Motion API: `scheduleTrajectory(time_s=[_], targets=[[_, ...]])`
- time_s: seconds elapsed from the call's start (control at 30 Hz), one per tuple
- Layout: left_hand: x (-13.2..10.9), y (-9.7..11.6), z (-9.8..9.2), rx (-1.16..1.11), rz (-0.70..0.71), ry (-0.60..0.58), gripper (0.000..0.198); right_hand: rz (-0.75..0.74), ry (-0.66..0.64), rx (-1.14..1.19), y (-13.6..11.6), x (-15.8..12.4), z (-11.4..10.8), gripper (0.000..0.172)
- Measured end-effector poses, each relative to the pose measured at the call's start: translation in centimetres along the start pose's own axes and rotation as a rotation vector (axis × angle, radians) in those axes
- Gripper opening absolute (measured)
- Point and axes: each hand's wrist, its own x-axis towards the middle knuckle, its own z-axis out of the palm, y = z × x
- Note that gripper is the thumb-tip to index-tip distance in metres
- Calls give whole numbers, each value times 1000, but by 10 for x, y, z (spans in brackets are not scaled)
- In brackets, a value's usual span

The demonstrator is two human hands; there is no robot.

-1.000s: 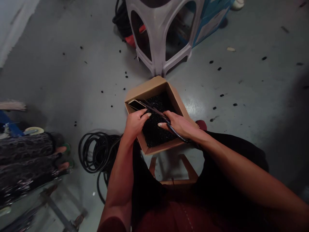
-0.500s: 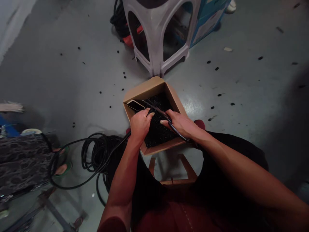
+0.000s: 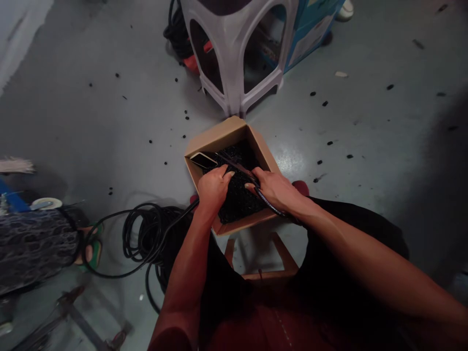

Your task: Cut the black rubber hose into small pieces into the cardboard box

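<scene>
Left hand (image 3: 213, 187) is curled over the near-left part of an open brown cardboard box (image 3: 223, 134), its fingers bent and pressed together on the loose black granular fill (image 3: 239, 202) inside; I cannot tell whether anything is gripped under them. Just beside it, not touching, the right hand (image 3: 276, 190) has its fingers closed around a thin black cable (image 3: 269, 208). That cable comes from the box's far-left wall, crosses the fill, passes through the fist and leaves over the near-right edge by the wrist. A flat, pale-edged phone-like slab (image 3: 202, 159) leans in the far-left corner, close to the left fingertips. The box's near edge sits above a light wooden frame (image 3: 288, 261) between the person's knees. Its far corner points at a foot of a white plastic stool (image 3: 234, 73), with only a narrow strip of floor between them. To the left, near the box, a heap of coiled thick black cord (image 3: 141, 234) lies on the floor, and one strand rises towards the left wrist. Beyond the coil, another person's foot in a green sandal (image 3: 89, 248) stands well apart from the box. To the right, the grey concrete floor (image 3: 365, 122) lies open, dotted with small black bits.
</scene>
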Motion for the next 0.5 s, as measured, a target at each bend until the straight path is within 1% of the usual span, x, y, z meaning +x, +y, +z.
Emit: scheduleTrajectory(time_s=[0.13, 0.33, 0.43, 0.5], targets=[[0, 1, 0, 18, 2, -21, 30, 12, -9, 16, -1, -3, -3, 28], [0, 3, 3, 51, -21, -56, 30, 48, -53, -38, -2, -3, -2, 31], [2, 1, 3, -19, -42, -59, 29, 47, -58, -57, 0, -1, 1, 31], [3, -2, 2, -149, -67, -62, 27, 29, -40, -48, 1, -1, 1, 30]])
